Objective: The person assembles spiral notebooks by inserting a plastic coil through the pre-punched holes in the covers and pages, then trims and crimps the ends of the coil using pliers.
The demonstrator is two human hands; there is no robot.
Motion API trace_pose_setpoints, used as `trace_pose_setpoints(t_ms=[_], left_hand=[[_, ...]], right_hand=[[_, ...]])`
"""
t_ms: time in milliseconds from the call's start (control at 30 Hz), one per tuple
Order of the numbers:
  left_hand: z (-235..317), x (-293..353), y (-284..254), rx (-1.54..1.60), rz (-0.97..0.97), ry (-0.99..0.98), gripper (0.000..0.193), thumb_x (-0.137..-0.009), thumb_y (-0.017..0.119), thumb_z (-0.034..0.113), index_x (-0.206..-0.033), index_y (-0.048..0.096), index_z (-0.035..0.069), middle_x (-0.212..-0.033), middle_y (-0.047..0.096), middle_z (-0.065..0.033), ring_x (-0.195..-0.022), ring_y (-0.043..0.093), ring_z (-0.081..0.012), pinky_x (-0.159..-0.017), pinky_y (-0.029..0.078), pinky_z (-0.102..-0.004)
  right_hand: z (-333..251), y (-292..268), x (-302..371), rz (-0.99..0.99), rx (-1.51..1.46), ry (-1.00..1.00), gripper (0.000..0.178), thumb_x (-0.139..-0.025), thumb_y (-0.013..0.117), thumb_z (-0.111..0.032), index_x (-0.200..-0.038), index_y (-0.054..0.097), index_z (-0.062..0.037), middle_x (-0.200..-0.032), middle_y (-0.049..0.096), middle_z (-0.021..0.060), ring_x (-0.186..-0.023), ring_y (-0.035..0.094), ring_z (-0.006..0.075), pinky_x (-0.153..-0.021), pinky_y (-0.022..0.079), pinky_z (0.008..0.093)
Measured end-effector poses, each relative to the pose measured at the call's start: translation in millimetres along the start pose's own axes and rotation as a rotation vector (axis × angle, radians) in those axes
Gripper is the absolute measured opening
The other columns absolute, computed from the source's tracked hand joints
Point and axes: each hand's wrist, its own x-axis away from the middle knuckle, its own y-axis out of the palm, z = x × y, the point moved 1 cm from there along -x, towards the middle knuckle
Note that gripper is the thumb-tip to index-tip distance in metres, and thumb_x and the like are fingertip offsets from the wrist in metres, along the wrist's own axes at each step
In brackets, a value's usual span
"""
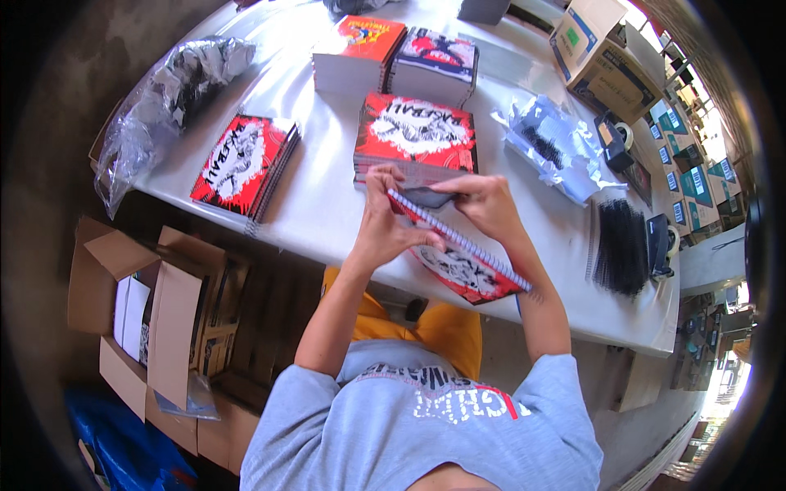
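Left hand (381,225) is clamped on a red-and-white wire-bound notebook (463,274) at centre frame, a dark grey flap (424,197) pinched by right hand (489,204), handling seemingly unfinished, while whether matching upper-centre stack (419,135) and left stack (237,168) are done is unclear.

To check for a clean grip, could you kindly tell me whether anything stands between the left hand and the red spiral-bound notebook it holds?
Nothing visible does: the left hand grips the red notebook directly. The right hand pinches something dark grey beside the notebook's coil.
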Motion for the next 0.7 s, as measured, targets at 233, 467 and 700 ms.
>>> trace_pose_setpoints(t_ms=[233, 467, 700], left_hand=[[11, 6, -3, 0.493, 0.165, -0.464, 0.022, -0.08, 0.07, 0.012, -0.072, 0.053, 0.002, -0.065, 0.05, 0.0039, -0.058, 0.042, -0.0027, -0.054, 0.036, -0.0187], [57, 3, 7, 0.217, 0.215, -0.141, 0.028, -0.072, 0.073, 0.0, -0.099, 0.067, 0.001, -0.079, 0.058, -0.0032, -0.064, 0.05, -0.01, -0.059, 0.041, -0.0212], [57, 6, 15, -0.091, 0.249, 0.004, 0.033, -0.071, 0.071, -0.005, -0.103, 0.067, 0.003, -0.079, 0.058, -0.0028, -0.073, 0.054, -0.0098, -0.065, 0.042, -0.0206]], right_hand=[[97, -76, 87, 0.339, 0.535, 0.411, 0.037, -0.075, 0.053, 0.001, -0.11, 0.064, -0.0083, -0.109, 0.063, 0.0143, -0.102, 0.06, 0.0277, -0.09, 0.045, 0.0346], [40, -16, 187, 0.135, 0.727, 0.711, 0.051, -0.086, 0.057, -0.029, -0.133, 0.044, -0.0128, -0.133, 0.044, 0.0147, -0.119, 0.045, 0.0329, -0.099, 0.034, 0.0402], [-3, 12, 172, 0.497, 0.531, 0.497, 0.033, -0.086, 0.058, -0.02, -0.119, 0.059, -0.0166, -0.111, 0.054, 0.0089, -0.099, 0.051, 0.0283, -0.09, 0.036, 0.0419]])
